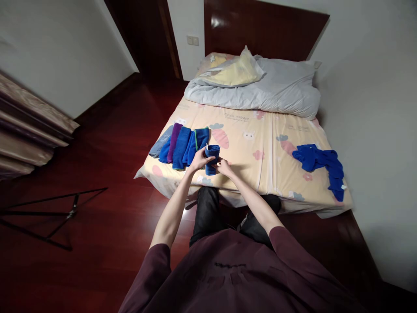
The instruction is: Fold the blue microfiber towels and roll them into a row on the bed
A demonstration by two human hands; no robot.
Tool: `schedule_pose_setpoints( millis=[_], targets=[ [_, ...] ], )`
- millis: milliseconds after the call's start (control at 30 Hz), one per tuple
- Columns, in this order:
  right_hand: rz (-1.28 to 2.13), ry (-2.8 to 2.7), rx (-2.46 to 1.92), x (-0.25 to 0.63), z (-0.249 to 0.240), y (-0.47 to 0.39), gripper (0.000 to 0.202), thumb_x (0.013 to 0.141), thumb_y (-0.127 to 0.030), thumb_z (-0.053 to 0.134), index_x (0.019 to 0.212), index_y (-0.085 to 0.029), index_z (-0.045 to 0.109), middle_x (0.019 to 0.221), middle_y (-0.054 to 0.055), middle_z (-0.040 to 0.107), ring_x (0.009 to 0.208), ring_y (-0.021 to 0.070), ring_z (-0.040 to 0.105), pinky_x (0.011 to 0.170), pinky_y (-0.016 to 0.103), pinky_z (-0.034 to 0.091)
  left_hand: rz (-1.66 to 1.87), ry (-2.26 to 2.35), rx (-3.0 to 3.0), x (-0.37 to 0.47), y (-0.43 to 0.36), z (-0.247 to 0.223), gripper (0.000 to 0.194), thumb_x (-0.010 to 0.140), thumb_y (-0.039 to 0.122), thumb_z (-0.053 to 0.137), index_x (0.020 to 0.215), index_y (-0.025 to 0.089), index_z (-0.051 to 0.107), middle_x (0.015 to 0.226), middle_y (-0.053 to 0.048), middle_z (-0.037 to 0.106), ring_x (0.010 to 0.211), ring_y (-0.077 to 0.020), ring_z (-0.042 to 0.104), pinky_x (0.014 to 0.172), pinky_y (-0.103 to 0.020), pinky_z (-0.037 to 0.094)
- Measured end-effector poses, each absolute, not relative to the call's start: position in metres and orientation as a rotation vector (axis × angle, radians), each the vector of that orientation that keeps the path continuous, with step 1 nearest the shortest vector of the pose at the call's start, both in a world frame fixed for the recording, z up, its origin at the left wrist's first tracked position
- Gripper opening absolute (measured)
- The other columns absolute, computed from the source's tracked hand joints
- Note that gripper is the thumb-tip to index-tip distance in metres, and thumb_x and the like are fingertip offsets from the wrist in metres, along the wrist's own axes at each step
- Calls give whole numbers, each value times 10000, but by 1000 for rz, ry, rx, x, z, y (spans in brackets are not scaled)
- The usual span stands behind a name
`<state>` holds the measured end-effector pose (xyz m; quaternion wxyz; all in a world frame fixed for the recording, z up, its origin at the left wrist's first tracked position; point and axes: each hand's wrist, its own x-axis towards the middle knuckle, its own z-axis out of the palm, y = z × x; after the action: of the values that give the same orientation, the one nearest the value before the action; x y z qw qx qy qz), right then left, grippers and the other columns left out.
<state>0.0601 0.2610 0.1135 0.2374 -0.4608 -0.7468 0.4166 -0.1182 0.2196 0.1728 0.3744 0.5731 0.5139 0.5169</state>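
A rolled or folded blue towel (pixel 212 161) is held upright over the near edge of the bed, between both hands. My left hand (pixel 200 160) is closed on its left side, the thumb lying across the front. On the right side, my right hand (pixel 223 167) grips the lower part with bent fingers. Just left of the hands lies a row of folded towels: a grey-blue one (pixel 161 143), a purple one (pixel 174 141) and several blue ones (pixel 181 148), some with green edging. A crumpled blue cloth (pixel 321 163) lies apart at the bed's right side.
The bed (pixel 243 143) has a peach patterned cover under a clear sheet. A grey quilt (pixel 280 87) and a yellow pillow (pixel 236 71) are at its head. Black tripod legs (pixel 48 213) stand on the red floor (pixel 117 174). A curtain (pixel 29 126) hangs at left.
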Motion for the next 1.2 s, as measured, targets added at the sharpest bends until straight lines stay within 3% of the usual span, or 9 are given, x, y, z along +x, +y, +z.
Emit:
schedule_pose_setpoints(
  millis=[733, 1200],
  targets=[
    [1210, -2039, -1174, 57, 112, 264, 391, 895, -257, 739, 1275, -217, 656, 1199, 75, 779, 1092, 243, 742, 991, 411, 606, 1343, 1304, 1410, -134, 222, 147, 566, 696, 449, 880, 1115, 126, 682, 1084, -120, 770, 991, -283, 736, 943, -441, 591],
    [1205, -2021, -1146, 57, 106, 266, 398, 895, -266, 750, 1277, -208, 651, 1227, 90, 770, 1128, 244, 727, 1010, 429, 596, 1305, 1313, 1419, -131, 217, 162, 613, 677, 504, 881, 1098, 115, 667, 1067, -123, 761, 978, -283, 729, 935, -431, 593]
  ],
)
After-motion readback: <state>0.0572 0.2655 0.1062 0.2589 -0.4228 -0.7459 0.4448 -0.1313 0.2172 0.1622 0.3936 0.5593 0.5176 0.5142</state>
